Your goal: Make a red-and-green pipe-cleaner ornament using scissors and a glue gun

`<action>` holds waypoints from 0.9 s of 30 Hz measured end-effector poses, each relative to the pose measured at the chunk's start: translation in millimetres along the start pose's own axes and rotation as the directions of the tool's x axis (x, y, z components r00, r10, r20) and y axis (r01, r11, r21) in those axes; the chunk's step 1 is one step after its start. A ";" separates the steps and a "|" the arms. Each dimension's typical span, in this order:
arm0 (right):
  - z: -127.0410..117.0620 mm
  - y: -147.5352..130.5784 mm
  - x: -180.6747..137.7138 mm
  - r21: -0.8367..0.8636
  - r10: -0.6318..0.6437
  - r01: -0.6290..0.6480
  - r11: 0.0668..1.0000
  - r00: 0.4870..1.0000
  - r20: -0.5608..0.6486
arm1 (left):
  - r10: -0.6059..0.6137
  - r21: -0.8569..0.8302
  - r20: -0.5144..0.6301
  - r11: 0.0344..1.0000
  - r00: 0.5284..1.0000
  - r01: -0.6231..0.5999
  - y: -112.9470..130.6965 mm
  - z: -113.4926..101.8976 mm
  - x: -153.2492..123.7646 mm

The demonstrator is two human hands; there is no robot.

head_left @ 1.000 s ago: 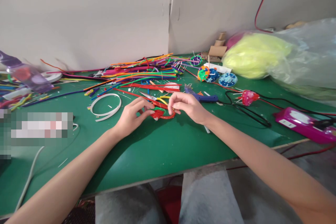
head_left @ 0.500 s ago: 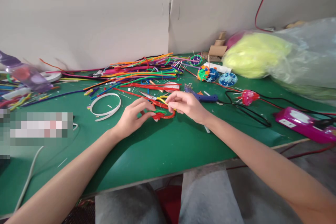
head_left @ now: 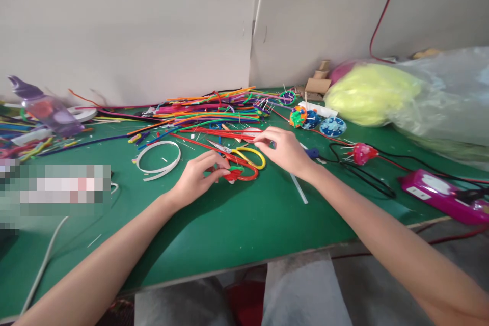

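My left hand (head_left: 198,174) pinches a small red and green pipe-cleaner piece (head_left: 241,173) that rests on the green table (head_left: 237,224). My right hand (head_left: 284,150) hovers just beyond it, fingers bent and reaching at the red pipe cleaners (head_left: 225,133); whether it grips one I cannot make out. Yellow-handled scissors (head_left: 244,154) lie between the two hands.
A heap of coloured pipe cleaners (head_left: 206,109) lies behind. A white headband (head_left: 158,159) sits to the left, a purple bottle (head_left: 46,107) far left. Small ornaments (head_left: 313,119), a pink power strip (head_left: 439,191) with black cable and a plastic bag (head_left: 401,91) are on the right.
My right hand let go of the red piece and moved back and right toward the red pipe cleaners, uncovering the scissors. The camera tilted slightly.
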State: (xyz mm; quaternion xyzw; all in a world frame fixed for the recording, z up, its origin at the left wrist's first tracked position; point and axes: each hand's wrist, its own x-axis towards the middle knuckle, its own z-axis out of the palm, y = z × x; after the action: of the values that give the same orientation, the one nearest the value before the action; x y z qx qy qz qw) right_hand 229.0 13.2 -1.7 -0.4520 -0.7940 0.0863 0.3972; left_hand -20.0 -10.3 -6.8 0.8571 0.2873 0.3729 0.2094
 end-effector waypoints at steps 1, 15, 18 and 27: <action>-1.5 0.0 6.4 -0.094 -0.017 0.026 0.995 0.995 0.094 | -0.012 -0.028 0.001 1.000 1.000 0.012 0.5 -0.1 0.0; 46.4 5.4 88.1 -0.414 -0.277 0.667 0.619 0.679 0.680 | -0.313 -0.435 0.098 0.841 0.945 0.323 2.3 3.4 -1.4; 52.9 10.6 94.4 -0.349 -0.347 0.746 0.567 0.601 0.720 | -0.331 -0.452 0.106 0.824 0.938 0.342 1.2 2.7 -1.5; 37.9 19.6 95.4 -0.395 -0.355 0.700 0.595 0.670 0.652 | -0.342 -0.450 0.123 0.817 0.931 0.360 0.2 3.8 -2.1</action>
State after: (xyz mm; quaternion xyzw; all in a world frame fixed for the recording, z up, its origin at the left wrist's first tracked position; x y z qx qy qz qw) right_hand 188.6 108.0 15.9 -0.2475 -0.9501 -0.1898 0.0085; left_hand -18.2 -12.3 -10.1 0.7205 0.3385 0.3700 0.4789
